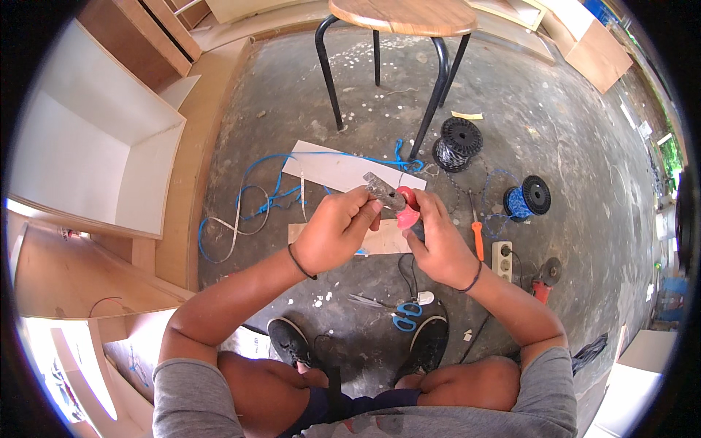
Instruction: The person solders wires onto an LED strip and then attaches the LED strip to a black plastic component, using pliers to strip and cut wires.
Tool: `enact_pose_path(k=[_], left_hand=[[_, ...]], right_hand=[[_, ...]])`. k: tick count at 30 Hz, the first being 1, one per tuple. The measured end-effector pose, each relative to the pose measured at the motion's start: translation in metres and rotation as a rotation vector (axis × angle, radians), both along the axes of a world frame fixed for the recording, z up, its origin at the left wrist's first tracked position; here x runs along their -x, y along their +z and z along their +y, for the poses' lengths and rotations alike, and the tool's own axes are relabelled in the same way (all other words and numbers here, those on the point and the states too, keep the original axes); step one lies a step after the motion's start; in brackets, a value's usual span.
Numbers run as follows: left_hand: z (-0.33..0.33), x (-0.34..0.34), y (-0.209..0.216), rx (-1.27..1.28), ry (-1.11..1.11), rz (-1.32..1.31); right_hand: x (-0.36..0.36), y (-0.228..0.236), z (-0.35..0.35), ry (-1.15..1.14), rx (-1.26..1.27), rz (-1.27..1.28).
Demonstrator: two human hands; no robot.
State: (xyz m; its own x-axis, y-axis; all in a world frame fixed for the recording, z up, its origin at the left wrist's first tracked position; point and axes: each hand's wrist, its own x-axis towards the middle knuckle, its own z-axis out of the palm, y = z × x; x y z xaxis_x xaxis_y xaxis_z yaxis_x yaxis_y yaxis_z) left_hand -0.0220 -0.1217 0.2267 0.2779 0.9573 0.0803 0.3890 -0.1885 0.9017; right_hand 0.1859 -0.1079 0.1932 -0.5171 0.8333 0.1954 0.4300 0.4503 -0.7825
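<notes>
My right hand point(443, 244) is closed round the red handles of a pair of pliers point(382, 190), whose worn grey jaws point up and to the left. Thumb and fingers of my left hand point(337, 226) pinch together right beside the jaws; whatever they hold is too small or hidden to name. Below both hands a light wooden strip point(307, 232) lies on the floor. Just beyond it is a white board point(321, 166), with blue cord point(274, 201) and a pale measuring tape point(235, 225) trailing to its left.
On the right lie a black-and-white cord spool point(458, 144), a blue cord spool point(527, 198), an orange-handled screwdriver point(477, 237), a power strip point(502, 260) and a red angle grinder point(542, 283). Blue-handled scissors point(407, 317) rest between my feet. A stool point(401, 16) stands ahead; a white-lined cabinet point(102, 139) is left.
</notes>
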Motion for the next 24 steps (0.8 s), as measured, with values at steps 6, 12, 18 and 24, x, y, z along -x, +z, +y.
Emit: enact_pose_path(k=[6, 12, 18, 24], left_hand=[[0.000, -0.003, 0.004, -0.030, 0.007, -0.038], [-0.002, -0.004, 0.007, -0.007, 0.009, 0.079], [-0.003, -0.008, 0.020, -0.172, -0.103, 0.151], [-0.001, -0.007, 0.008, -0.139, -0.042, 0.046]], right_hand=[[-0.001, -0.006, 0.002, -0.032, -0.165, -0.010], [-0.002, 0.000, -0.002, -0.041, -0.084, -0.060], [-0.004, 0.001, -0.003, 0.029, 0.049, 0.041], [-0.001, 0.005, -0.006, 0.044, 0.171, 0.098]])
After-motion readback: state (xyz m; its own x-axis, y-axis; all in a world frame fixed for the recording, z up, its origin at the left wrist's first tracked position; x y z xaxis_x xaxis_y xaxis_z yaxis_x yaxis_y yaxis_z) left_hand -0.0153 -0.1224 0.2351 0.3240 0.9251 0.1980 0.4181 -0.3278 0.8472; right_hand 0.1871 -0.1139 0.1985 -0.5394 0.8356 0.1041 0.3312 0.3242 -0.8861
